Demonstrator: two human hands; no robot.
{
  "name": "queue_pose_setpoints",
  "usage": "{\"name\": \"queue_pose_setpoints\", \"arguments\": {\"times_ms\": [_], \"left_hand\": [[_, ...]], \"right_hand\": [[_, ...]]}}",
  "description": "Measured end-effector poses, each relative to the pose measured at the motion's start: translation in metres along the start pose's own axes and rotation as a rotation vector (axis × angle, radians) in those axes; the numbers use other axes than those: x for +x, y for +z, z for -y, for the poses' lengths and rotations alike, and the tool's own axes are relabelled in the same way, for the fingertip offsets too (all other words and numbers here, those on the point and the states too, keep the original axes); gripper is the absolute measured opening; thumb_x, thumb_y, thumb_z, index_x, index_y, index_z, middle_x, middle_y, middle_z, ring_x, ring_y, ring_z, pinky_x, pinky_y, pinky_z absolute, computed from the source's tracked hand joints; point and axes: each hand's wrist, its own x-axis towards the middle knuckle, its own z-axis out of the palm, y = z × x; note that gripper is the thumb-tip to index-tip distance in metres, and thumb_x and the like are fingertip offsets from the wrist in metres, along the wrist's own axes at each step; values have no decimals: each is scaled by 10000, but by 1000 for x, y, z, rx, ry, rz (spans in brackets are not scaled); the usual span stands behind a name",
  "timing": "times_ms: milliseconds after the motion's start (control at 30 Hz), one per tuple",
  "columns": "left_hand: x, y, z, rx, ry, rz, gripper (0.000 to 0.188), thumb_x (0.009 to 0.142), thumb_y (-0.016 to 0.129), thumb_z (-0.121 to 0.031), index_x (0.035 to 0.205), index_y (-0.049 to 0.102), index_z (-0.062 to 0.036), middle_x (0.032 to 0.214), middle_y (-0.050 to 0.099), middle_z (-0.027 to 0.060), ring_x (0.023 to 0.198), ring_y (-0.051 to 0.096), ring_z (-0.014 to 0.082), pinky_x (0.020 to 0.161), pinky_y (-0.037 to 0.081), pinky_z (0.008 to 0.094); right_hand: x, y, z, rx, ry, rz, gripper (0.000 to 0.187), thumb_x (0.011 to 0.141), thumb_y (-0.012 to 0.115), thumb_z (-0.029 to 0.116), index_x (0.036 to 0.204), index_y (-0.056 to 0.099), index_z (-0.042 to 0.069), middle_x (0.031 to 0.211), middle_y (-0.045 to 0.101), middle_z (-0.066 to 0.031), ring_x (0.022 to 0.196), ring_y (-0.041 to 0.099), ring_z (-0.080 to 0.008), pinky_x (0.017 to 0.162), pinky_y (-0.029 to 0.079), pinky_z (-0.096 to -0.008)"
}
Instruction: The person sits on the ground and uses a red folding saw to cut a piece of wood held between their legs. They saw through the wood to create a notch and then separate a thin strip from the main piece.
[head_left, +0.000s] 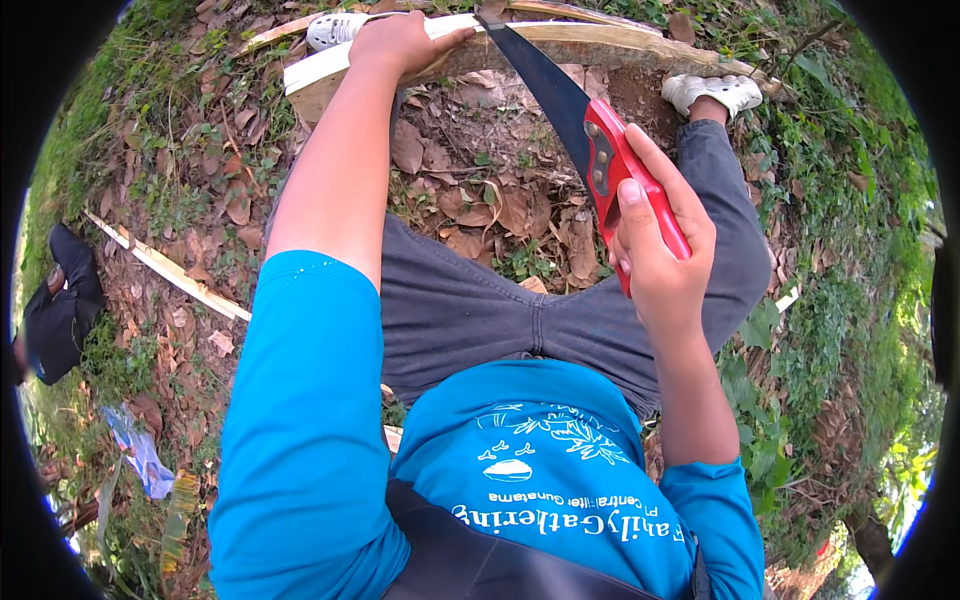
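Note:
A pale, freshly cut wooden plank [590,48] lies crosswise at the far side, in front of my spread legs. My left hand [395,45] presses on its top toward the left end, with the thumb stretched along the wood. In my right hand [665,240] is a hand saw [555,100], gripped by its red handle with the forefinger lying along it. The dark blade slants up and left, and its far end rests at the plank, just right of my left thumb. How deep the teeth sit in the wood cannot be made out.
My white clogs [710,93] stand by the plank's two ends. A long split wood strip [170,265] lies on the leafy ground at left, near a person in dark clothes [65,300]. Blue-white plastic [145,455] lies lower left. Green plants [830,300] grow at right.

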Motion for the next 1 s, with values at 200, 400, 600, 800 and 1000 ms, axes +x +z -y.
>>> {"name": "queue_pose_setpoints", "arguments": {"times_ms": [200,400,600,800,1000], "left_hand": [[-15,-20,-24,-197,-5,-127,853,832,598,-789,1119,747,1,1164,727,243,1127,678,398,957,542,489],[-4,19,12,-2,49,-209,1079,796,395,-973,1256,706,-48,1169,748,174,1092,730,306,949,562,445],[0,0,1,-65,80,-31,967,888,419,-875,1247,688,-19,1261,698,214,1216,653,349,1036,511,463],[35,14,18,-132,86,63,1075,847,366,-936,1208,725,11,1203,725,239,1164,690,364,995,535,473],[79,14,35,-181,91,271,1056,878,310,-928,1050,795,-5,1104,740,269,1118,697,399,1002,511,469]], "right_hand": [[161,78,-84,-69,-240,-108,365,958,716,153,1273,699,-32,1111,759,-176,937,698,-165,837,543,-282],[187,103,-97,39,-187,-50,343,979,680,118,1299,682,-6,859,723,-68,602,571,-80,551,455,-237],[94,101,-160,63,-172,-28,509,1030,667,195,1511,530,99,1326,666,-88,1020,646,-97,879,525,-251],[102,104,-165,98,-140,-16,536,1037,671,247,1540,502,164,1186,704,-63,900,621,-102,832,514,-267],[140,101,-133,145,-180,40,495,1036,649,160,1511,521,112,1058,689,-58,795,637,-88,733,533,-269]]}}
